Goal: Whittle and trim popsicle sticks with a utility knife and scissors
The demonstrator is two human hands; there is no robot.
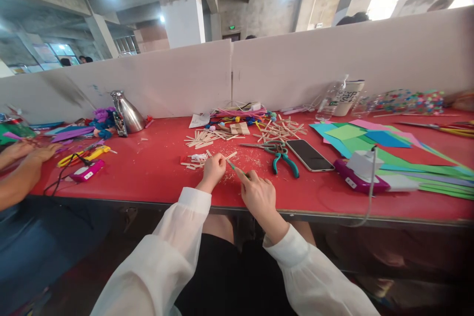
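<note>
My left hand (215, 170) is closed, pinching a thin wooden craft stick (231, 155) whose end points up to the right. Close beside it, my right hand (259, 192) is closed around a slim green tool (231, 164), its forefinger stretched along it. The tool's tip meets or nearly meets the stick; its exact kind is too small to make out. Pale wood shavings (246, 159) lie scattered on the red tabletop (207, 193) around both hands. Cut wooden sticks (203, 138) are heaped just beyond my left hand.
Teal-handled pliers (284, 160) and a phone (309, 154) lie to the right. Further right are a purple power strip (361, 177) and coloured paper sheets (392, 145). A metal jug (128, 113) stands back left. A co-worker's hands (31, 153) are at the far left.
</note>
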